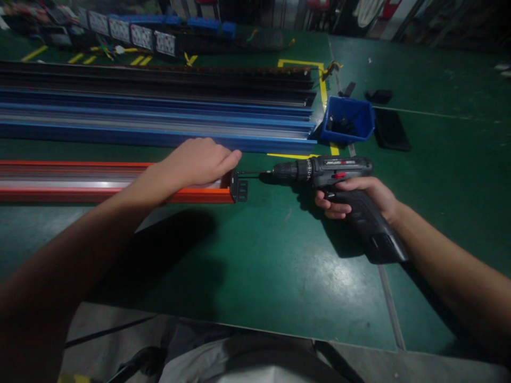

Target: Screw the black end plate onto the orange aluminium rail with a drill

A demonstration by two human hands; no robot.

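My right hand [359, 197] is wrapped round the grip of a black cordless drill [341, 169], which points left with a long thin bit [255, 172]. The bit's tip meets a black end bracket [235, 187] on the right end of an orange metal channel [203, 195]; whether it sits in a screw is too small to tell. My left hand [202, 161] lies over the channel's right end, closed round it, with the thumb along the top of the bracket. Its other fingers are partly hidden behind the hand.
Blue channels [199, 130] and black channels [199, 80] lie lengthwise behind the orange one. A blue bin [365, 127] with dark parts stands right of them, beside a flat black object [391, 129]. The green table [279, 276] ends in front of my body.
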